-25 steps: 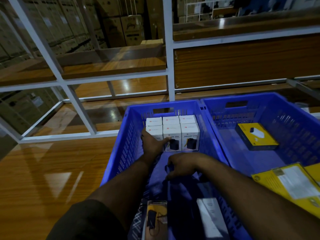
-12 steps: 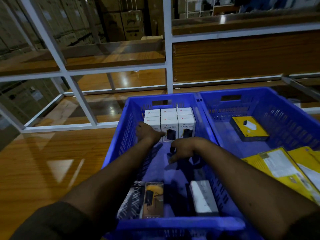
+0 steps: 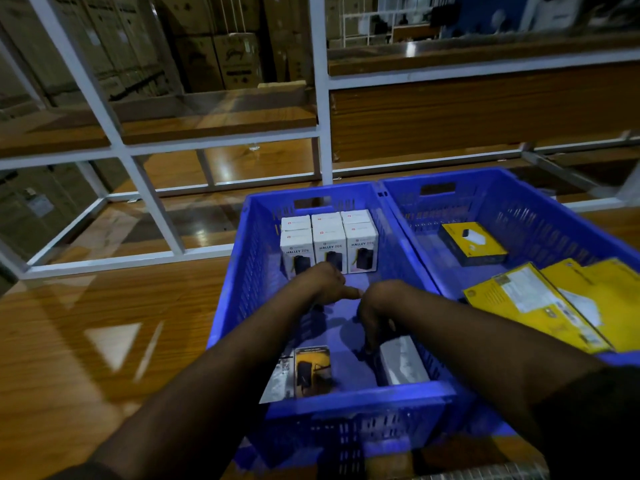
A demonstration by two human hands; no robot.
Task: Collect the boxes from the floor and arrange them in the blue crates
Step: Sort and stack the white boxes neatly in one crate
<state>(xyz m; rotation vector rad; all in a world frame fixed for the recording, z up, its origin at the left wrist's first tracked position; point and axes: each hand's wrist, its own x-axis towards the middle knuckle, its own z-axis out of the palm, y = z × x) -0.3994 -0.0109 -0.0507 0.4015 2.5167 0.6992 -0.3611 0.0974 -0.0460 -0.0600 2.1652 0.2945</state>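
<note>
The left blue crate [image 3: 242, 271] holds a block of white boxes [image 3: 329, 242] stacked at its far end. A long white box [image 3: 403, 360] and a yellow-and-black box [image 3: 311, 370] lie flat at its near end. My left hand [image 3: 325, 284] hovers just in front of the white stack, fingers curled and thumb out, with nothing seen in it. My right hand [image 3: 375, 315] reaches down, its fingertips at the far end of the long white box; the grip itself is hidden. The right blue crate [image 3: 540, 206] holds a small yellow box [image 3: 472, 242] and large yellow boxes [image 3: 561, 303].
Both crates stand on a glossy wooden surface [image 3: 104, 323]. A white metal rack frame [image 3: 152, 209] with wooden shelves rises behind them. Stacked cardboard cartons [image 3: 221, 57] fill the dark background.
My left hand has drawn back from the white stack toward me. My right hand has moved nearer, down to the long white box. The view has tilted so more of the crate's near end shows.
</note>
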